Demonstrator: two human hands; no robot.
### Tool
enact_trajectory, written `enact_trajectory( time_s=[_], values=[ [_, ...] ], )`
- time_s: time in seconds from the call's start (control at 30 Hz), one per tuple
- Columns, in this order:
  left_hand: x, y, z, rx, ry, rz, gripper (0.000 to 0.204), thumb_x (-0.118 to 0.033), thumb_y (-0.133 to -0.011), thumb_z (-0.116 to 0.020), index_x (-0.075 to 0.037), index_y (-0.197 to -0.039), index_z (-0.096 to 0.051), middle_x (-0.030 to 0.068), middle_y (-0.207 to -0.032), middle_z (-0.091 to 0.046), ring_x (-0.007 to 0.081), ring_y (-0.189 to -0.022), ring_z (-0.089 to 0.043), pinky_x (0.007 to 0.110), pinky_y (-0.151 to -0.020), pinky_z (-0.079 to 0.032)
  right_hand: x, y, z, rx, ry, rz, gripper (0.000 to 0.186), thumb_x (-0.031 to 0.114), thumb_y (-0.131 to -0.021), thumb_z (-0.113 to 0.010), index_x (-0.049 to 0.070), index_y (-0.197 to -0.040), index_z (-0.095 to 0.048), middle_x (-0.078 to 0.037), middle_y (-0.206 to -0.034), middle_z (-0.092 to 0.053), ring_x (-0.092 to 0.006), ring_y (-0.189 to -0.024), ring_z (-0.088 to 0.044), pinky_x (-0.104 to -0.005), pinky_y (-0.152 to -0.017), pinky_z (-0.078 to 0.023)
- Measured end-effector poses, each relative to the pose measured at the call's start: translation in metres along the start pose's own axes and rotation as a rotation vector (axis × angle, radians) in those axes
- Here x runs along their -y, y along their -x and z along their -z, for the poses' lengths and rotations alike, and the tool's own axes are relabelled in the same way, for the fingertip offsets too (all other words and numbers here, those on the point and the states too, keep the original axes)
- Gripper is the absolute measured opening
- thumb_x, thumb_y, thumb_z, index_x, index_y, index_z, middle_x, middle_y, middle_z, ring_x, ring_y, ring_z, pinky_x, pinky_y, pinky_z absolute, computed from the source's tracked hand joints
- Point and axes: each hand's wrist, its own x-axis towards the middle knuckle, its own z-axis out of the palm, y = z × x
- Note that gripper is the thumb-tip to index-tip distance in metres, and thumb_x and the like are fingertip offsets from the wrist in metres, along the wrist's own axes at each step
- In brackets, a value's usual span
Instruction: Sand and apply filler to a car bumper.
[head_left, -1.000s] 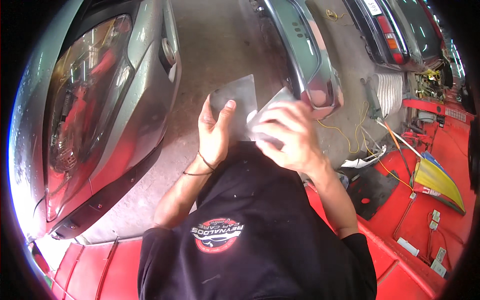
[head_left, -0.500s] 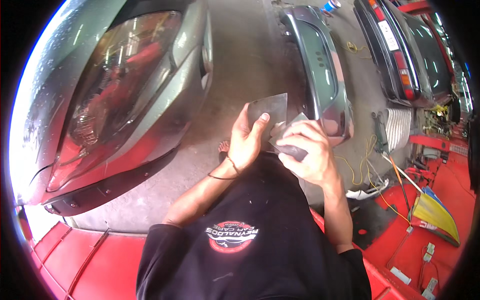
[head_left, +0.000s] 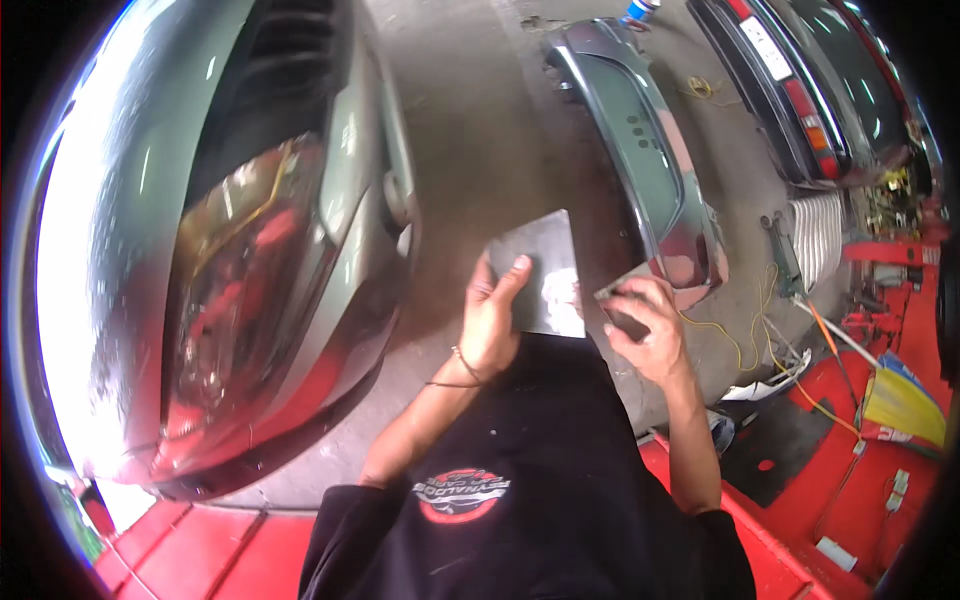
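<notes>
One black shirt (head_left: 560,470): nearest, filling the lower middle.
Left hand (head_left: 490,318): clasps a flat grey plate (head_left: 545,265) by its left side, thumb on its face.
Right hand (head_left: 656,335): half-curled, thumb and fingers gripping a thin dark piece (head_left: 627,321) just right of the plate.
Floor (head_left: 470,130) beyond: green-grey car panel (head_left: 630,115).
Farther: dark car (head_left: 738,75), upper right.
</notes>
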Motion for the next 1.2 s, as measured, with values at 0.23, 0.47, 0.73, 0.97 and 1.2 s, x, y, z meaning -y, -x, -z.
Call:
enact_trajectory(
  time_s=[0.23,0.47,0.73,0.97,1.2],
  values=[
    [-0.048,-0.087,-0.095,0.207,-1.165,-0.431,0.044,-0.031,-0.127,-0.057,-0.004,-0.161,-0.059,0.0166,-0.141,-0.08,0.023,-0.125,-0.077,0.039,-0.108,-0.059,-0.062,-0.143,0.043,-0.163,-0.11,0.189,0.04,0.021,-0.082,-0.094,0.02,-0.121,-0.09,-0.006,-0.132,-0.075,-0.0341,-0.132,-0.067,-0.0521,-0.114,-0.055],
    [-0.052,-0.181,-0.218,0.102,-1.132,-0.414,0.04,-0.012,-0.118,-0.068,-0.005,-0.157,-0.066,0.0165,-0.145,-0.077,0.0255,-0.137,-0.071,0.04,-0.119,-0.054,-0.121,-0.197,0.086,-0.104,-0.251,0.145,0.038,0.023,-0.079,-0.092,0.025,-0.118,-0.091,0.0,-0.127,-0.074,-0.0309,-0.127,-0.069,-0.0542,-0.106,-0.057],
    [-0.045,-0.327,-0.321,0.045,-0.596,-0.477,0.061,-0.015,-0.116,-0.075,-0.005,-0.171,-0.051,0.0141,-0.156,-0.067,0.0247,-0.138,-0.066,0.042,-0.121,-0.054,-0.198,-0.23,0.154,-0.357,-0.262,-0.024,0.041,0.016,-0.084,-0.092,0.023,-0.124,-0.09,-0.002,-0.131,-0.074,-0.0326,-0.14,-0.066,-0.0537,-0.118,-0.05],
    [-0.011,-0.419,-0.358,0.208,-0.243,0.559,0.032,-0.016,-0.118,-0.07,-0.012,-0.15,-0.062,0.0083,-0.128,-0.076,0.0253,-0.117,-0.077,0.045,-0.1,-0.068,-0.222,-0.282,0.147,-0.63,-0.62,-0.24,0.047,0.01,-0.08,-0.097,0.016,-0.126,-0.091,-0.008,-0.139,-0.072,-0.0393,-0.148,-0.061,-0.053,-0.125,-0.048],
    [-0.073,-0.558,-0.402,0.552,-0.367,0.667,0.037,-0.017,-0.12,-0.067,-0.013,-0.156,-0.059,0.0114,-0.14,-0.074,0.0244,-0.118,-0.079,0.043,-0.093,-0.07,-0.277,-0.31,0.118,-0.453,-0.026,-0.717,0.045,0.008,-0.087,-0.089,0.01,-0.132,-0.087,-0.012,-0.146,-0.069,-0.0363,-0.151,-0.06,-0.0511,-0.129,-0.046]
  ],
)
